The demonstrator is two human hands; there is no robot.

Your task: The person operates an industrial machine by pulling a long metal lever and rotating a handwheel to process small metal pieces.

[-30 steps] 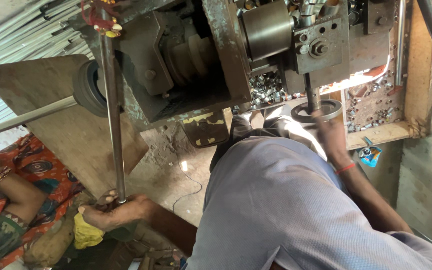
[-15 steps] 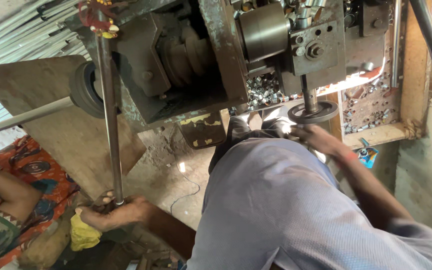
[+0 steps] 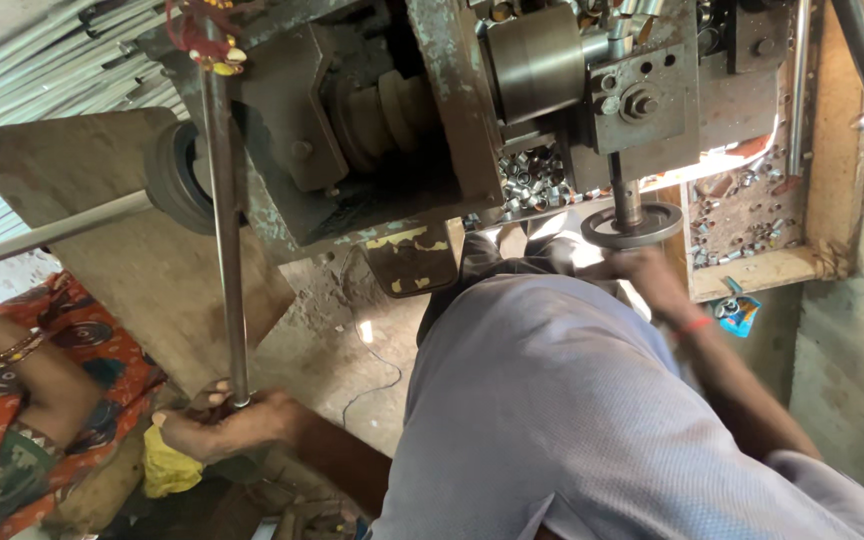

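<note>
The left hand (image 3: 222,425) closes its fingers around the lower end of a long steel lever rod (image 3: 225,240), which stands nearly upright, its long axis running from the hand up to a red and yellow tassel (image 3: 202,30) tied at its top on the grey press machine (image 3: 392,130). Right of the rod, under the machine's vertical spindle, sits a round metal die ring (image 3: 632,225); the right hand (image 3: 647,280) rests just below the ring, and whether its fingers grip anything cannot be told. A red band circles that wrist. Beyond the ring, a wooden tray (image 3: 762,270) holds many small metal sleeves. Just below the tray lies a small blue crumpled packet (image 3: 737,312). Left of the rod, a flat brown board (image 3: 72,190) leans, and below the left hand lies a yellow cloth (image 3: 167,465). Another person's arm (image 3: 22,365), wearing bangles, lies over an orange patterned fabric at the far left.
</note>
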